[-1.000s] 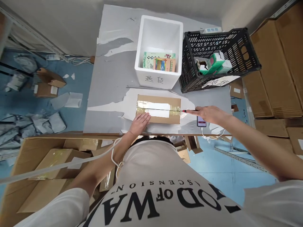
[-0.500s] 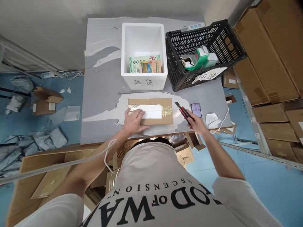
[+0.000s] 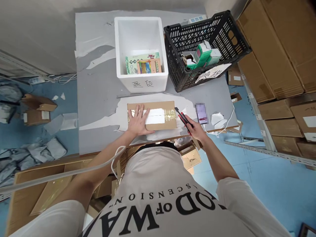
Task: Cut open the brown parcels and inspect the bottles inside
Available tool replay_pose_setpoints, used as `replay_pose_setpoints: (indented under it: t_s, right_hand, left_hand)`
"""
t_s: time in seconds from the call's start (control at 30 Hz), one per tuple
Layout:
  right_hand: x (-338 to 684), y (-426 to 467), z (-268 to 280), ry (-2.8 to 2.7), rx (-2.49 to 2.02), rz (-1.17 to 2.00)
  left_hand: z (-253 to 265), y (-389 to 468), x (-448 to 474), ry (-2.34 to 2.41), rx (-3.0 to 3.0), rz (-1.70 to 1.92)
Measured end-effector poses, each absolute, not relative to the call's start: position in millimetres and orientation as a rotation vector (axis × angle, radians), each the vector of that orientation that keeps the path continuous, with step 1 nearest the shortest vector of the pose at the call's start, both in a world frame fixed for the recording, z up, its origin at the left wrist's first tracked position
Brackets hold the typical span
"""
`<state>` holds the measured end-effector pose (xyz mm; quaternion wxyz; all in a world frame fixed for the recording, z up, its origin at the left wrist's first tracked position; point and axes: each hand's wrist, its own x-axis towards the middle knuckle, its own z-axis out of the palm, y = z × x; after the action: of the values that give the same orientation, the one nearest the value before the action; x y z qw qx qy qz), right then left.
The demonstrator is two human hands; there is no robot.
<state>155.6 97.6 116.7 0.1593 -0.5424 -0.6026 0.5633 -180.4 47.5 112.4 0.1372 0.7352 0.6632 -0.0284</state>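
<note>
A flat brown cardboard box (image 3: 158, 126) lies on the table's near edge, with a white label (image 3: 155, 116) and clear tape across its top. My left hand (image 3: 137, 121) rests on the box's left part with fingers spread. In my right hand (image 3: 196, 130) is a black and red utility knife (image 3: 184, 118), its fingers wrapped round the handle. The knife's blade points up and left, and its tip is at the box's right edge; whether it touches the tape I cannot tell.
Behind the box stand a white foam box (image 3: 142, 80) holding booklets and a black plastic crate (image 3: 182, 79) holding green-and-white cartons. A phone (image 3: 201, 113) and paper scraps (image 3: 217, 119) lie to the right. Large cartons (image 3: 278, 42) are stacked at the right; a white cable (image 3: 74, 173) crosses my left arm.
My left hand has gone from gripping the box's left end to lying spread on its top. My right hand has brought the knife left, up to the box's right edge.
</note>
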Motion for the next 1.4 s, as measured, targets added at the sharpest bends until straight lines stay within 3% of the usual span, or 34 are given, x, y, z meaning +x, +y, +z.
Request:
replay_pose_setpoints:
  t_s: [0.17, 0.33, 0.57, 0.73, 1.03, 1.2, 1.4]
  right_hand:
    - [172.1, 93.0, 128.7, -1.875, -1.552, 1.634]
    - [188.2, 71.1, 134.6, -1.763, -1.546, 1.880]
    - [207.7, 49.3, 136.6, -1.634, -1.523, 1.966]
    - [209.5, 52.3, 127.8, -1.313, -1.546, 1.695]
    - [105.6, 33.6, 75.4, -0.631, -1.344, 1.735]
    - [91.1, 30.6, 63.4, -0.598, -1.323, 1.750]
    - [95.5, 68.8, 62.8, -0.726, -1.343, 1.673]
  left_hand:
    - [114.3, 50.2, -179.2, 1.944, 2.075, -0.088]
    - [111.9, 51.1, -180.0, 1.943, 2.048, -0.047]
    - [107.4, 51.1, -182.2, 1.915, 2.048, 0.064]
    - [111.7, 49.1, -180.0, 1.873, 2.051, 0.115]
    - [90.4, 74.5, -260.6, 2.110, 1.425, 0.990]
    - [60.2, 85.8, -289.3, 1.661, 0.882, 0.991]
    - [67.0, 57.4, -279.7, 1.496, 0.786, 1.096]
